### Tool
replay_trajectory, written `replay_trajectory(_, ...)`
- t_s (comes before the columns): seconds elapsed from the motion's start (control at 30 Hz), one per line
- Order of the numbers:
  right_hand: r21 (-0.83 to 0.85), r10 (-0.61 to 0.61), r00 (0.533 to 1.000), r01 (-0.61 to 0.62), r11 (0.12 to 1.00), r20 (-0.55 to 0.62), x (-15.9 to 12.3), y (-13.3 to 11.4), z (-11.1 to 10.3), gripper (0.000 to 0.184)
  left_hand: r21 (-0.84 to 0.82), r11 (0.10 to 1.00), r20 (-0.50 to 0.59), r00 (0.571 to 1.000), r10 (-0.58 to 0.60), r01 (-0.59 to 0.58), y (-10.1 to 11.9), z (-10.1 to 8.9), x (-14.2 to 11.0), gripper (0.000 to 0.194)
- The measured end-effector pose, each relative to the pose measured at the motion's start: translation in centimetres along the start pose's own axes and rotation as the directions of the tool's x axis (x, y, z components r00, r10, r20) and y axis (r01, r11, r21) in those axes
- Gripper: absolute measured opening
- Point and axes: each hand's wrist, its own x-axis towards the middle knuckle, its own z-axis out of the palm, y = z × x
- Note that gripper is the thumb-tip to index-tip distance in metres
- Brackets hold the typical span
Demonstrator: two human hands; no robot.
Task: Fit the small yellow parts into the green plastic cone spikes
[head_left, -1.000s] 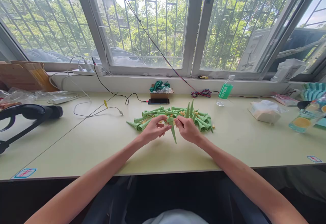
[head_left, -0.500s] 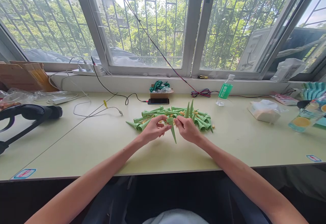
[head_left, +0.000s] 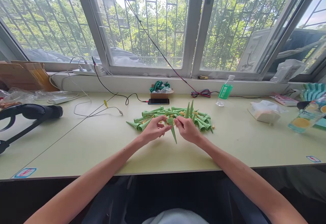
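Observation:
My left hand (head_left: 152,129) and my right hand (head_left: 187,129) meet over the pale green table (head_left: 102,142), both pinching one green cone-shaped spike (head_left: 173,131) whose tip points down toward me. Fingers of both hands are closed on its wide upper end. Just behind the hands lies a pile of green cone spikes (head_left: 173,115) with a few small yellow pieces among them; two cones stand upright in the pile.
A black phone (head_left: 158,101) and a small box of green items (head_left: 160,89) sit behind the pile. A green-labelled bottle (head_left: 224,91) stands at the right, a white packet (head_left: 265,111) further right. Cables (head_left: 102,108) and a black headset (head_left: 25,115) lie at the left.

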Motion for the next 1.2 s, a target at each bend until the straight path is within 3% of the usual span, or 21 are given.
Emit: replay_trajectory(1.2,-0.009,0.001,1.0,-0.001,1.0,0.02,-0.02,0.07,-0.16,0.035,0.006,1.0,-0.001,1.0,-0.005,0.005,0.03,0.02,-0.04,0.041)
